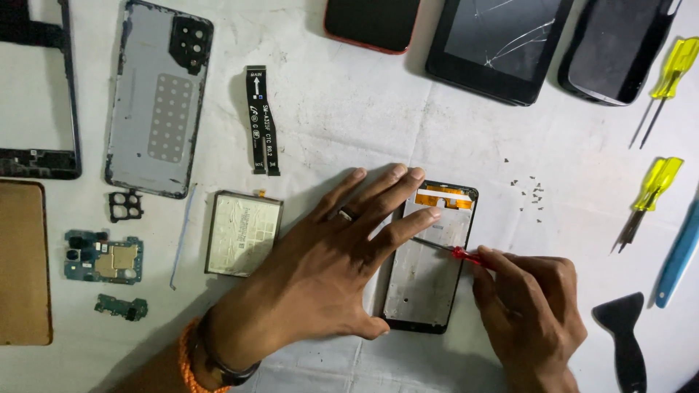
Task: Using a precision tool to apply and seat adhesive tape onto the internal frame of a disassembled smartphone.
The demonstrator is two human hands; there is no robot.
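My left hand (331, 266) lies flat with spread fingers on the left edge of an opened phone frame (429, 280), pinning it to the white sheet. The frame is black-rimmed, silver inside, with an orange flex strip (445, 196) at its top. My right hand (531, 313) grips a small red-handled screwdriver (459, 254), whose tip points left into the frame's upper part, just under my left index finger. A ring sits on one left finger and an orange band on the left wrist.
A battery (243, 233), black flex cable (261, 120), grey back cover (156, 98), circuit boards (102, 257) and camera bezel (124, 206) lie left. Loose screws (531, 193), two yellow screwdrivers (655, 185), a blue tool (678, 255), a black pry tool (625, 338) lie right. Three phones (502, 44) line the top.
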